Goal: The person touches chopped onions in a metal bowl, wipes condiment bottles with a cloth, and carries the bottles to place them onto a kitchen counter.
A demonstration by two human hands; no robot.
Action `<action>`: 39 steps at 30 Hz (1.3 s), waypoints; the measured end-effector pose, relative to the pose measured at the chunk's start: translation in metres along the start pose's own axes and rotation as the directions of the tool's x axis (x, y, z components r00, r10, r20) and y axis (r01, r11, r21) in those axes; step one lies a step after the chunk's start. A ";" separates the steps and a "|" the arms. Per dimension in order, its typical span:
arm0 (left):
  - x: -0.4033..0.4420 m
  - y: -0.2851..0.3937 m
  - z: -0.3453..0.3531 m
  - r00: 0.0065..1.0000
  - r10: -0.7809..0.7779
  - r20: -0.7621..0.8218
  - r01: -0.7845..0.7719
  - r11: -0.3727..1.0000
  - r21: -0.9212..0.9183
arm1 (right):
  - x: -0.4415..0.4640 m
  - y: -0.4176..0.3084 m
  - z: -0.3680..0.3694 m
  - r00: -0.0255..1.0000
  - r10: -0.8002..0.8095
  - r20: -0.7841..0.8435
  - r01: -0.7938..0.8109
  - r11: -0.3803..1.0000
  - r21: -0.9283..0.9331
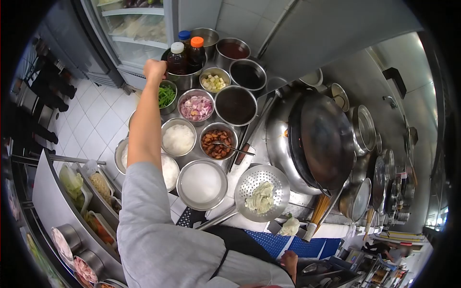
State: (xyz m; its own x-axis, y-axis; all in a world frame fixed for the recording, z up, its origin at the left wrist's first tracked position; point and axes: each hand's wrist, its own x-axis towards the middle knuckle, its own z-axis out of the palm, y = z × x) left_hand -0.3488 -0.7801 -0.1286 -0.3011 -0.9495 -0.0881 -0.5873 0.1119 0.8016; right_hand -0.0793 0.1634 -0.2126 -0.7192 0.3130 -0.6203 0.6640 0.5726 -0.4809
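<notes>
At the far end of my outstretched arm, my left hand is closed at the side of a metal pot. What its fingers grip is hidden. Inside that pot stand dark bottles, one with a white cap and one with an orange cap. Just below this hand is a bowl of chopped green vegetable. My right hand is low in the view beside my body, small and partly turned away. Its fingers are too unclear to read. A perforated strainer holds pale green cabbage-like leaves.
A large dark wok stands on the range to the right, with a bamboo brush below it. Bowls hold chopped onion, brown pieces with a spoon and white granules. A glass-door fridge is behind.
</notes>
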 end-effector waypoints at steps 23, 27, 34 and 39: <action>-0.236 0.059 -0.112 0.851 0.467 0.239 -0.200 0.710 -0.675 | -0.002 -0.121 -0.012 0.630 0.068 0.773 0.302 0.896 -0.325; -0.306 0.043 -0.092 0.800 0.483 0.356 -0.081 0.675 -0.734 | -0.007 -0.159 -0.018 0.459 -0.322 0.828 0.398 0.908 0.133; -0.396 -0.016 -0.020 0.833 0.329 0.445 -0.023 0.823 -0.567 | -0.030 -0.239 0.046 0.428 -0.856 0.290 0.897 0.441 -0.022; -0.452 -0.008 -0.006 0.812 0.381 0.442 -0.114 0.847 -0.520 | 0.002 -0.269 0.118 0.292 -0.912 0.287 0.859 0.118 -0.499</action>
State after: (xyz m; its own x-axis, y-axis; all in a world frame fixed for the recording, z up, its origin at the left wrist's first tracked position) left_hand -0.2032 -0.3540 -0.0919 -0.8002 -0.5991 -0.0274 -0.0723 0.0510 0.9961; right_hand -0.2350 -0.0797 -0.1577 -0.7572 -0.6482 0.0801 -0.6412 0.7143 -0.2805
